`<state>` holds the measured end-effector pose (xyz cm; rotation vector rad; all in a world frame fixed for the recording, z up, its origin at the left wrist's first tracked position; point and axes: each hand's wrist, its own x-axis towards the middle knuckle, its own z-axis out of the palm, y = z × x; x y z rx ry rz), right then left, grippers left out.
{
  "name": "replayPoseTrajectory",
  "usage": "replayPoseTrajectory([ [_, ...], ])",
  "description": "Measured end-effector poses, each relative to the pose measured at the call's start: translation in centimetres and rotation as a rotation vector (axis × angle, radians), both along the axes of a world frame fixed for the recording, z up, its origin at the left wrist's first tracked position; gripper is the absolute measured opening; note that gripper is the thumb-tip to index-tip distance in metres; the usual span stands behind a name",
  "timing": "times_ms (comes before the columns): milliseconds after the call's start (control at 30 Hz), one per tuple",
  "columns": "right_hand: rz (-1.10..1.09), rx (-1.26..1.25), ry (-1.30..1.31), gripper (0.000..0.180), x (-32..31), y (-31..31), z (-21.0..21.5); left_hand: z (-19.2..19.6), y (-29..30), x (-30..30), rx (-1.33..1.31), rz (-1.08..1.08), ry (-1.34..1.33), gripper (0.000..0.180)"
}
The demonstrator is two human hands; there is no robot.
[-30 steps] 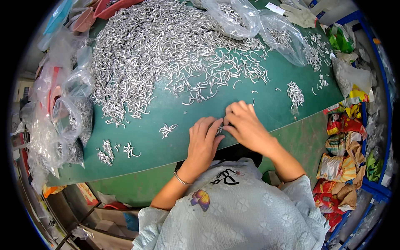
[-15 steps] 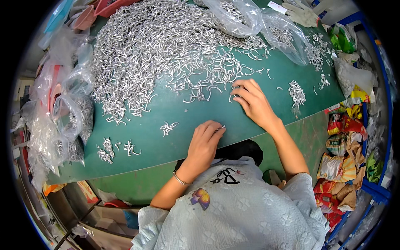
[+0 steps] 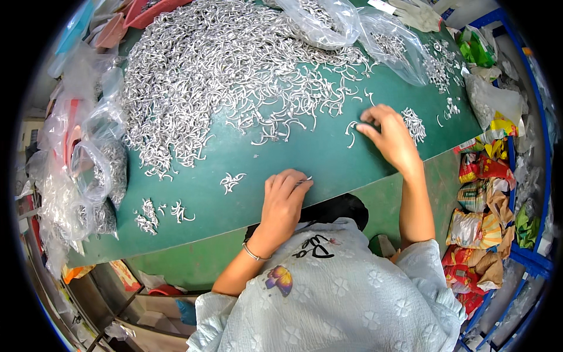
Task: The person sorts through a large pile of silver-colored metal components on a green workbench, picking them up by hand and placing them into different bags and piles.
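A large heap of small silver metal hooks (image 3: 217,70) covers the far half of a green table (image 3: 193,188). My left hand (image 3: 283,202) rests near the table's front edge, fingers curled on a few small metal pieces (image 3: 305,180). My right hand (image 3: 390,138) reaches out to the right, its fingertips touching loose hooks (image 3: 352,129) at the edge of the heap. A small sorted pile of hooks (image 3: 415,124) lies just right of that hand. A tiny cluster (image 3: 231,182) lies left of my left hand.
Clear plastic bags holding hooks stand at the far right (image 3: 363,29) and along the left edge (image 3: 88,170). More small piles (image 3: 158,214) lie at the front left. Coloured packets (image 3: 487,205) are stacked on blue shelving at the right. Red trays (image 3: 146,12) sit at the back left.
My right hand left my left hand, moving right and away across the table to the loose hooks. My left hand stayed near the front edge.
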<state>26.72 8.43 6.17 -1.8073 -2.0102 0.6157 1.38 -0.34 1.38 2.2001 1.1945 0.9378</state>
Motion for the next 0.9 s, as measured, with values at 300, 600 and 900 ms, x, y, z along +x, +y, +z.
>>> replayPoseTrajectory([
  [300, -0.049, 0.141, 0.011, 0.011, -3.0, -3.9, -2.7, 0.7, 0.0, 0.5, -0.019, 0.085, -0.008, 0.032],
  [600, -0.071, 0.144, 0.166, 0.013, -2.6, -4.3, -2.4, 0.5, -0.4, -0.5, -0.033, 0.143, 0.006, 0.035],
  [900, 0.128, 0.117, 0.037, 0.015, -2.9, -4.4, -2.7, 1.3, -0.6, -0.3, -0.063, 0.137, 0.028, 0.036],
])
